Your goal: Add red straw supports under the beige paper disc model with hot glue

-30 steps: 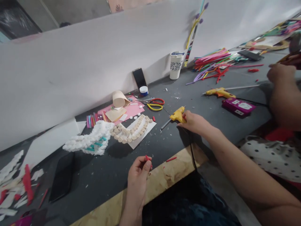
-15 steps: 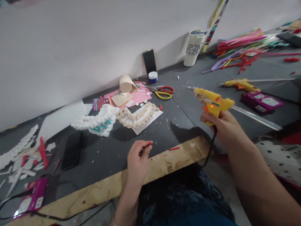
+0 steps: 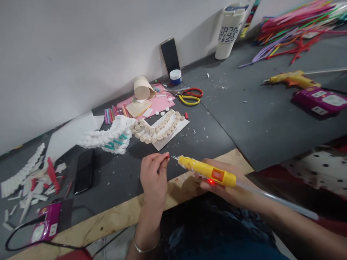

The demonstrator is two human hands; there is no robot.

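Between thumb and forefinger, my left hand (image 3: 154, 177) pinches a small red rolled piece (image 3: 168, 156) above the front of the table. My right hand (image 3: 221, 180) is wrapped round a yellow hot glue gun (image 3: 207, 170), with a clear glue stick (image 3: 276, 202) poking out of its back and a red light glowing. The gun's nozzle points left, close to the red piece; whether they touch I cannot tell. Beyond my hands lies a curved piece of beige rolled discs (image 3: 158, 135) on white card (image 3: 177, 133), joining a white fluffy shape with teal strips (image 3: 116, 135).
Scissors (image 3: 191, 97), a jar (image 3: 175, 77), a propped phone (image 3: 170, 56) and a tumbler (image 3: 230, 32) stand towards the wall. A second glue gun (image 3: 294, 78) and a purple box (image 3: 320, 101) lie right. Another phone (image 3: 84, 170) and white and red scraps (image 3: 35, 184) lie left.
My right hand has brought the glue gun left and down, to the red piece in my left hand. My left hand keeps its pinch and has shifted slightly. The view has tilted a little.
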